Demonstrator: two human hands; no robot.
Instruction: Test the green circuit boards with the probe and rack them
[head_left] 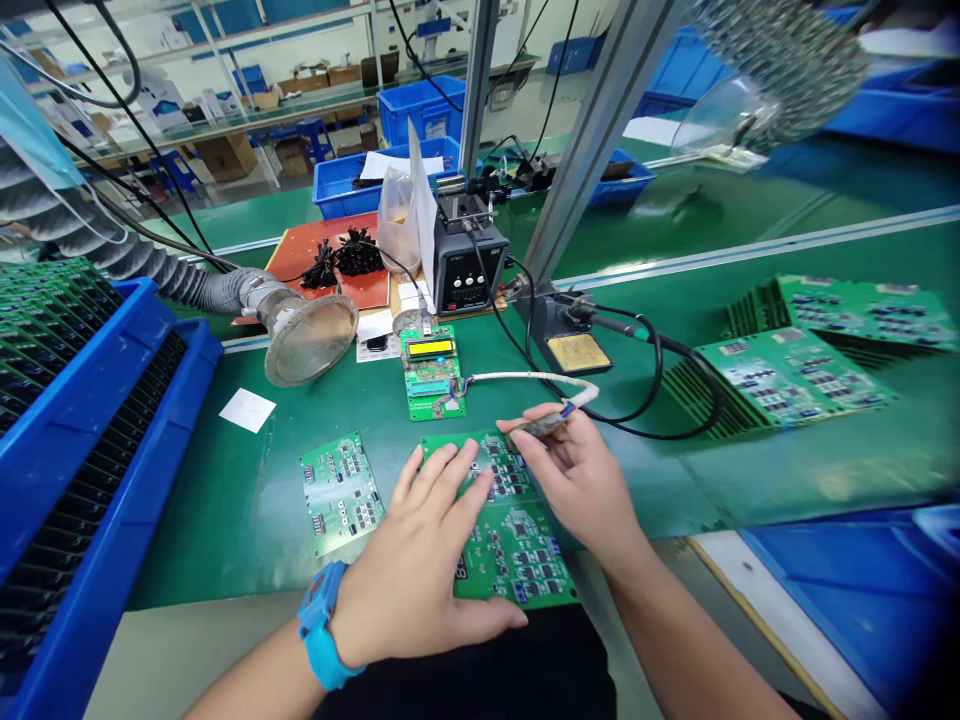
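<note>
My left hand (424, 555) lies flat, fingers spread, on a green circuit board (517, 550) at the table's near edge. My right hand (581, 475) rests at the board's far right side and pinches a small probe connector (546, 426) on a white cable (525, 378). That cable runs to a small green programmer board with a lit yellow display (431, 372) just behind. A second green circuit board (341, 490) lies to the left of my left hand, untouched.
Blue bins holding racked boards (82, 440) fill the left. A fume-extractor hose with funnel (307, 335) points at the work area. A soldering station (469, 265) and iron stand (574, 340) sit behind. Stacks of green boards (795, 375) lie at right.
</note>
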